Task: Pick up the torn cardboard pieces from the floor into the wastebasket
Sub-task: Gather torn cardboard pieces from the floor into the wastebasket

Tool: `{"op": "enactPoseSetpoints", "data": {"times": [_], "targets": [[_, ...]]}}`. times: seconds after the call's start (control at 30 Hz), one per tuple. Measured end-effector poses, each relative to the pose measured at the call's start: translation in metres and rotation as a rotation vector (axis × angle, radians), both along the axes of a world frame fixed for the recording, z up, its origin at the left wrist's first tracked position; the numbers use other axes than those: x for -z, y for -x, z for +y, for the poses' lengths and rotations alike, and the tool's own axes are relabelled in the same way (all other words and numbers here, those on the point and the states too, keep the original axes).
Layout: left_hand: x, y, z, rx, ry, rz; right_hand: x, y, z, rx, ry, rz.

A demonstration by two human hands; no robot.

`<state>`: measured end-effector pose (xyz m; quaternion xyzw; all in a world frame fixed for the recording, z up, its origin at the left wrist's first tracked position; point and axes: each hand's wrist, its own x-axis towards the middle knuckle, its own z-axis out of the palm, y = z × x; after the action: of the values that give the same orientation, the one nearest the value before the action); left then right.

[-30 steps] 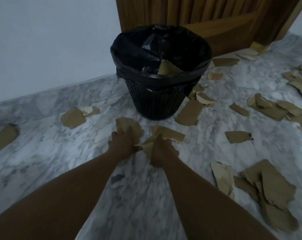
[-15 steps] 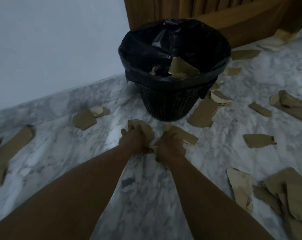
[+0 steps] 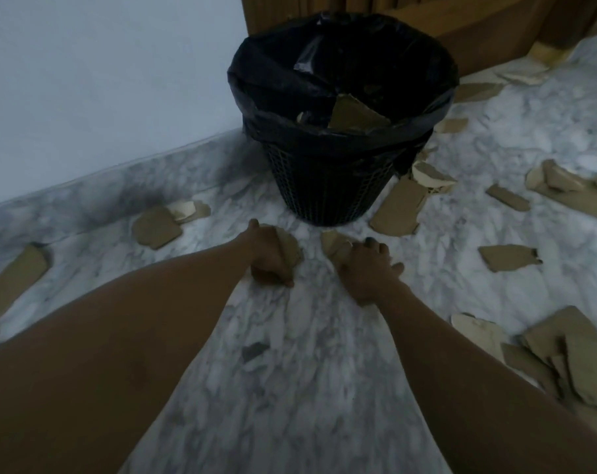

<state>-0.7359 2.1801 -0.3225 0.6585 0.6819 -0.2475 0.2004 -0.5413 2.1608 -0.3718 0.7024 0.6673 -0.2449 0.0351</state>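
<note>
A black mesh wastebasket (image 3: pixel 328 189) lined with a black bag stands near the wall, with brown cardboard scraps (image 3: pixel 353 114) inside. Just in front of it, my left hand (image 3: pixel 269 258) is curled around a torn cardboard piece (image 3: pixel 290 249) on the marble floor. My right hand (image 3: pixel 365 268) lies over another torn piece (image 3: pixel 334 246), fingers on it, thumb spread to the right. Most of both pieces is hidden under my hands.
Torn cardboard litters the floor: two pieces (image 3: pixel 158 229) at left, a strip (image 3: pixel 15 278) at far left, a long piece (image 3: pixel 401 206) beside the basket, a pile (image 3: pixel 570 364) at lower right, several more (image 3: pixel 505 256) at right. A wooden door (image 3: pixel 478 32) stands behind the basket, a white wall (image 3: pixel 102 80) at left.
My hands have drawn apart, each staying on its own cardboard piece. The view has shifted closer to the wastebasket and to the left.
</note>
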Motion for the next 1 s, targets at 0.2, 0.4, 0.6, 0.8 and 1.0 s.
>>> {"op": "enactPoseSetpoints", "data": {"times": [0.2,0.4,0.6,0.8,1.0], "targets": [[-0.003,0.005,-0.006,-0.027,0.035,-0.067,-0.007,0.009,-0.023,-0.144,0.001,0.05],[0.032,0.028,-0.026,0.16,0.039,-0.048,-0.022,0.062,-0.077,-0.129,0.014,0.074],[0.045,0.073,-0.072,0.05,-0.184,-0.508,-0.019,0.106,-0.118,0.048,0.007,0.228],[0.026,0.151,-0.139,-0.17,-0.311,-0.747,-0.017,0.17,-0.147,0.092,0.116,0.316],[0.026,0.256,-0.156,-0.471,-0.31,-0.511,-0.027,0.28,-0.168,-0.039,0.088,0.241]]}}
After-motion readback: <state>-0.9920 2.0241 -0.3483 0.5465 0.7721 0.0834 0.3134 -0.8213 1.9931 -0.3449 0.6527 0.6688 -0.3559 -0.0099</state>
